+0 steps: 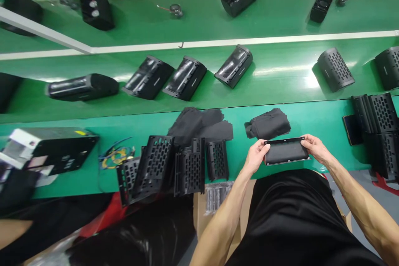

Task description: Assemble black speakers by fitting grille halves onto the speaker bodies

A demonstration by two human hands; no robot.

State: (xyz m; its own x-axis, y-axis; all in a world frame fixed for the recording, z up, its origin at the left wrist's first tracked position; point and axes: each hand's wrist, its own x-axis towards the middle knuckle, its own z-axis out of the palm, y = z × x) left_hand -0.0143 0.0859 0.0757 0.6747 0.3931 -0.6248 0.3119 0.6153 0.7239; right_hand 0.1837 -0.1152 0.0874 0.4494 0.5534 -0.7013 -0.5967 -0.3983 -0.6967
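Between my two hands is a black speaker grille panel [287, 152], its hollow inner side facing up and a dark sheet lining it. My left hand [257, 153] pinches its left end, thumb on the rim. At the right end, my right hand [315, 148] grips the corner the same way. Just beyond the panel lies a stack of black cloth pieces [269, 123]. A larger spread of black cloth [199, 124] is farther left. Perforated grille panels [156, 160] lean in a pile to the left of my left hand.
More grille panels [385, 112] are stacked at the right beside a phone [353, 129]. Several speaker housings [233, 66] lie along the green belt [280, 79]. A metal-and-black device [62, 149] and coloured wires [115, 158] sit at the left, near another person's arm [14, 232].
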